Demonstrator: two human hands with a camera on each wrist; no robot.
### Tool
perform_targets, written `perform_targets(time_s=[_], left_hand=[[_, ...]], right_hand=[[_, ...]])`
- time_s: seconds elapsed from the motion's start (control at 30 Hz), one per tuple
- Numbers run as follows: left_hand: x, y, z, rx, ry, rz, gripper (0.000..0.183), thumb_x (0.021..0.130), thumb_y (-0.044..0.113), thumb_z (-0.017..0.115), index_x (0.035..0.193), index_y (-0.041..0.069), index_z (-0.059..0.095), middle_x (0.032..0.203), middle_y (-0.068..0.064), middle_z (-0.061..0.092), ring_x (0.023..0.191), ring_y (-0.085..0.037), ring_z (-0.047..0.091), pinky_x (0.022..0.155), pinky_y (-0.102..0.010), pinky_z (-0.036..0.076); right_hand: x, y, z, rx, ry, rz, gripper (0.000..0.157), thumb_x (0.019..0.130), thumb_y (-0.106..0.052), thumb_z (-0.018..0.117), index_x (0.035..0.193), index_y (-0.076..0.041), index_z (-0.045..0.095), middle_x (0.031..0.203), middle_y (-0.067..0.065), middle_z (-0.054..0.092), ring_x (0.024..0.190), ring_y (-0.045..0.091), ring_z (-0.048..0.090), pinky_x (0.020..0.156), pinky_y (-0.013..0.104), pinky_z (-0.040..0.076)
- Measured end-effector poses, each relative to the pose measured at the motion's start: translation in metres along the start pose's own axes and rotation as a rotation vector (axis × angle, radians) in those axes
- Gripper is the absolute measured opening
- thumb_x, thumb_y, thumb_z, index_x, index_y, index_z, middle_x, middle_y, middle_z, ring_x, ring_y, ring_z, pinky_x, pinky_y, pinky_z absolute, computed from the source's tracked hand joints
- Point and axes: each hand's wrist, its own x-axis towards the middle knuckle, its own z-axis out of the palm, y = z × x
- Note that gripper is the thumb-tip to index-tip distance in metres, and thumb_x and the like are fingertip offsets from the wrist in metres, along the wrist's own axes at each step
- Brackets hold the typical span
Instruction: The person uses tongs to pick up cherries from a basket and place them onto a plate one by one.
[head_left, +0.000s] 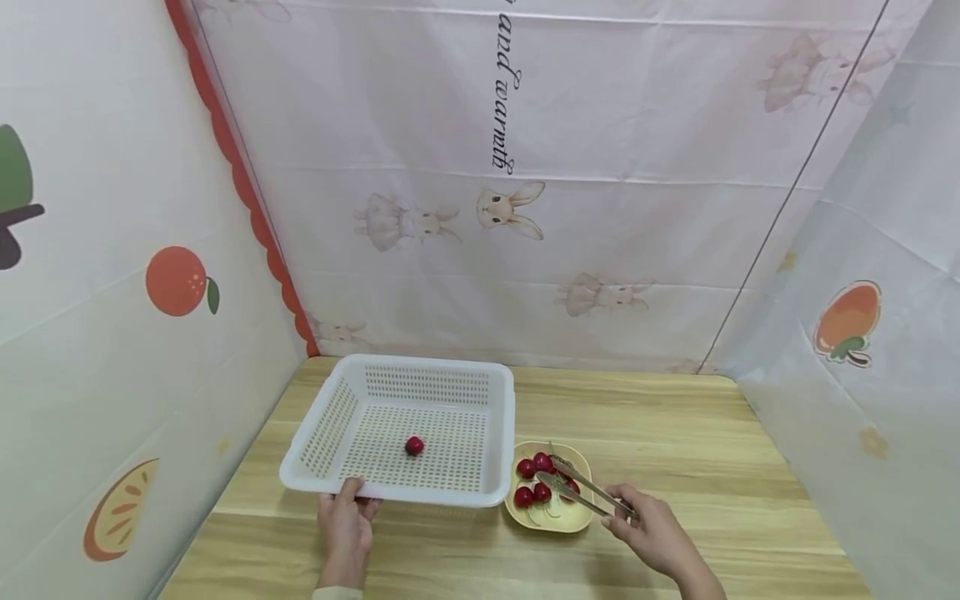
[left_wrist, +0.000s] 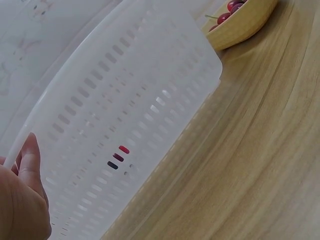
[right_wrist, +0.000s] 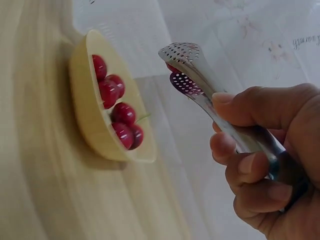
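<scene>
My left hand grips the near rim of a white plastic basket, thumb on the outer wall in the left wrist view. One dark red cherry lies on the basket's slotted floor. In my right hand is a pair of metal tongs, pinched between thumb and fingers. Their perforated tips are above a pale yellow bowl of several cherries, some with stems. A bit of red shows between the tips in the right wrist view; its shape is mostly hidden.
The bowl stands close against the basket's right side on a wood-grain table. A printed fabric backdrop rises behind the table, with fabric sides at left and right.
</scene>
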Motion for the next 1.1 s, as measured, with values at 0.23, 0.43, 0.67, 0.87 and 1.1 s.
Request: perform_targets(time_s=[0.23, 0.43, 0.67, 0.87, 1.1], left_hand=[[0.0, 0.0, -0.002, -0.015, -0.007, 0.004, 0.039, 0.088, -0.009, 0.042, 0.118, 0.016, 0.046, 0.092, -0.001, 0.068, 0.079, -0.018, 0.067, 0.06, -0.03, 0.058], [0.0, 0.0, 0.0, 0.02, -0.002, -0.011, 0.04, 0.089, -0.006, 0.043, 0.121, 0.019, 0.045, 0.094, 0.002, 0.068, 0.084, -0.018, 0.066, 0.07, -0.034, 0.057], [0.0, 0.002, 0.001, 0.016, 0.01, -0.011, 0.043, 0.089, -0.006, 0.042, 0.123, 0.02, 0.045, 0.095, 0.002, 0.068, 0.084, -0.018, 0.067, 0.073, -0.036, 0.056], [0.001, 0.001, 0.0, 0.012, 0.011, -0.007, 0.044, 0.088, -0.007, 0.043, 0.123, 0.02, 0.046, 0.094, 0.003, 0.068, 0.083, -0.018, 0.067, 0.07, -0.035, 0.057], [0.001, 0.001, 0.0, 0.005, 0.018, 0.002, 0.042, 0.089, -0.008, 0.042, 0.121, 0.019, 0.047, 0.093, 0.001, 0.069, 0.081, -0.018, 0.067, 0.067, -0.034, 0.057]], right_hand=[[-0.005, 0.013, 0.009, -0.004, -0.032, 0.072, 0.03, 0.082, -0.01, 0.068, 0.108, 0.002, 0.06, 0.068, -0.005, 0.049, 0.046, 0.002, 0.038, 0.036, 0.018, 0.035], [-0.007, 0.018, 0.009, -0.044, -0.031, 0.105, 0.031, 0.081, -0.007, 0.068, 0.109, 0.003, 0.059, 0.065, -0.005, 0.048, 0.045, 0.004, 0.038, 0.037, 0.018, 0.035], [-0.007, 0.019, 0.011, -0.103, -0.008, 0.103, 0.034, 0.078, -0.007, 0.07, 0.11, 0.003, 0.059, 0.063, -0.007, 0.048, 0.046, 0.004, 0.038, 0.039, 0.019, 0.034], [-0.006, 0.016, 0.009, -0.127, -0.001, 0.097, 0.032, 0.078, -0.006, 0.069, 0.108, 0.001, 0.06, 0.062, -0.008, 0.047, 0.045, 0.004, 0.037, 0.039, 0.019, 0.033], [-0.002, 0.002, 0.006, -0.125, 0.041, 0.182, 0.035, 0.075, -0.012, 0.069, 0.107, -0.002, 0.059, 0.055, -0.007, 0.044, 0.043, 0.005, 0.034, 0.037, 0.018, 0.029]])
